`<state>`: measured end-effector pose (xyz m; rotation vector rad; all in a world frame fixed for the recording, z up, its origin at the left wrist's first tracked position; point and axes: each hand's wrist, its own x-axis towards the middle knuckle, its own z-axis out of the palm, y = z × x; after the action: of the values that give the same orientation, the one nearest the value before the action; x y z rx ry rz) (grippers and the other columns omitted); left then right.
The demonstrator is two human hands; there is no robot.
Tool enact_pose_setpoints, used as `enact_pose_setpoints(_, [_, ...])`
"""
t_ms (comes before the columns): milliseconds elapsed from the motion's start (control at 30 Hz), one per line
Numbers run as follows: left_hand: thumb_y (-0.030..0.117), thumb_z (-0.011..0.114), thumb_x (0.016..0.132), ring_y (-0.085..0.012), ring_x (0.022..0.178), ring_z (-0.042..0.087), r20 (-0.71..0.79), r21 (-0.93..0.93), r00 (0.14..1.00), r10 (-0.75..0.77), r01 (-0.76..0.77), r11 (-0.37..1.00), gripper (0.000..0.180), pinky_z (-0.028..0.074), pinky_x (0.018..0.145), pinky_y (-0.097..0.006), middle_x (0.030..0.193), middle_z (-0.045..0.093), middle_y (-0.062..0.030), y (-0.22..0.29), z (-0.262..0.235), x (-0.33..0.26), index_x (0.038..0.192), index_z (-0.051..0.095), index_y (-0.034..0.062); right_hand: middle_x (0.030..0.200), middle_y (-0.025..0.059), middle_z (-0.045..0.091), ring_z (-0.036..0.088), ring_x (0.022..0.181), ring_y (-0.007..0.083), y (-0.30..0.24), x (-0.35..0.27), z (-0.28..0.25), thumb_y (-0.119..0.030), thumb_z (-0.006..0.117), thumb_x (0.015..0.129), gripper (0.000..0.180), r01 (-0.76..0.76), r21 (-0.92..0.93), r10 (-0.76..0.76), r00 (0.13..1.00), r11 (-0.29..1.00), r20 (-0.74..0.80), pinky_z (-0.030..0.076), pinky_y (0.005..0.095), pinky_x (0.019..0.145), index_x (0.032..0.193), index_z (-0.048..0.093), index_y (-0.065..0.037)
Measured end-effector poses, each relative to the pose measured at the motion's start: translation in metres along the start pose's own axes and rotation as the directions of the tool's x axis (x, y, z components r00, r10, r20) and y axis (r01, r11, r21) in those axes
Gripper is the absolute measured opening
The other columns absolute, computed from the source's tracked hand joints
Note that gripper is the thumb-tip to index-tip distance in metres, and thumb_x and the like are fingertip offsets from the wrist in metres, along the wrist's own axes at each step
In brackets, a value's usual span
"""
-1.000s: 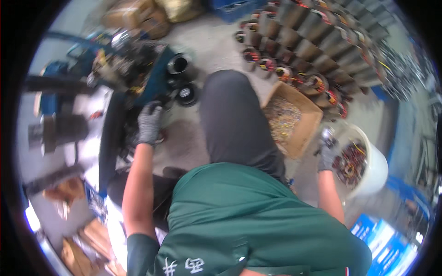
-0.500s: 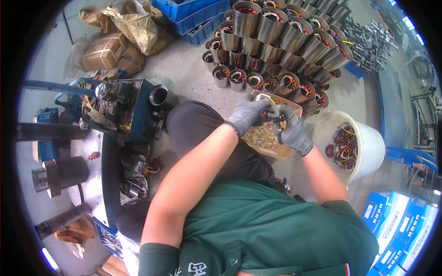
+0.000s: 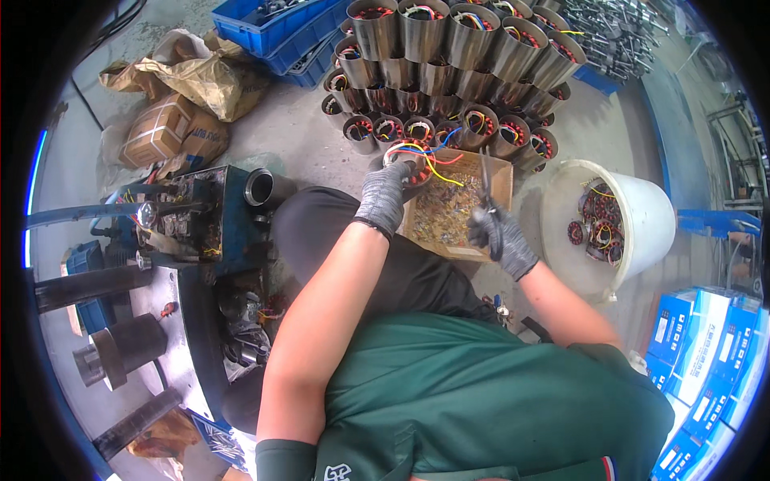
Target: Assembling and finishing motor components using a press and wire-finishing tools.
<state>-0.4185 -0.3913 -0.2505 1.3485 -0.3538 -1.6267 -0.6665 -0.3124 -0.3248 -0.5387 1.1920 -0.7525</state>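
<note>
We are holding a round metal motor stator with copper windings and loose red, yellow and blue lead wires (image 3: 411, 163) over the open brown cardboard box of small brassy scrap bits (image 3: 449, 215), which is sitting on the concrete floor in front of our knee. Our left hand in its grey knit glove (image 3: 385, 195) is clamped around the near side of the stator, the wires spilling out to the right across the box. Our right hand, also grey-gloved (image 3: 499, 234), is gripping the handles of a pair of dark metal scissors (image 3: 487, 190), whose blades are pointing up toward the wires; we cannot tell whether the blades are touching them. The two hands are staying apart, one at each side of the box. Just right of the box is standing a white plastic bucket holding wound coils (image 3: 642, 210). Beyond the box a stack of shiny steel stator housings (image 3: 449, 48) is lying piled, and to our left a blue machine base (image 3: 204, 212) is standing.
</note>
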Motion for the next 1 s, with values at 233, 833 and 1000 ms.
enact_pose_setpoints(233, [-0.005, 0.063, 0.078, -0.0239, 0.095, 0.069, -0.017, 0.201, 0.999, 0.05, -0.046, 0.978, 0.062, 0.061, 0.078, -0.039, 0.116, 0.065, -0.014, -0.006, 0.008, -0.001, 0.137, 0.05, 0.0075, 0.082, 0.0006, 0.061, 0.061, 0.066, 0.0123, 0.015, -0.013, 0.013, -0.019, 0.071, 0.096, 0.051, 0.031, 0.107, -0.029, 0.999, 0.994, -0.02, 0.049, 0.0273, 0.052, 0.142, 0.049, -0.018])
enact_pose_setpoints(833, [0.002, 0.066, 0.079, -0.0263, 0.115, 0.063, -0.09, 0.24, 0.609, 0.788, -0.755, 0.611, 0.061, 0.053, 0.099, -0.039, 0.126, 0.062, -0.0167, 0.127, -0.1, -0.102, 0.138, 0.051, -0.0029, 0.119, 0.0162, 0.07, 0.066, 0.11, 0.0367, 0.037, 0.023, -0.326, -0.037, 0.059, 0.093, 0.043, -0.608, -0.706, -0.432, 0.561, 0.364, -0.706, 0.051, 0.0489, 0.093, 0.129, 0.06, -0.014])
enact_pose_setpoints(1000, [0.005, 0.062, 0.082, -0.0244, 0.104, 0.067, -0.292, 0.317, 0.647, 0.704, -0.629, 0.71, 0.046, 0.057, 0.093, -0.037, 0.116, 0.067, -0.0126, 0.098, -0.252, -0.103, 0.128, 0.06, 0.0014, 0.124, 0.0179, 0.067, 0.062, 0.12, 0.0364, 0.05, 0.034, -0.349, -0.042, 0.057, 0.093, 0.044, -0.714, -0.681, -0.565, 0.498, 0.162, -0.657, 0.05, 0.048, 0.097, 0.124, 0.061, -0.011])
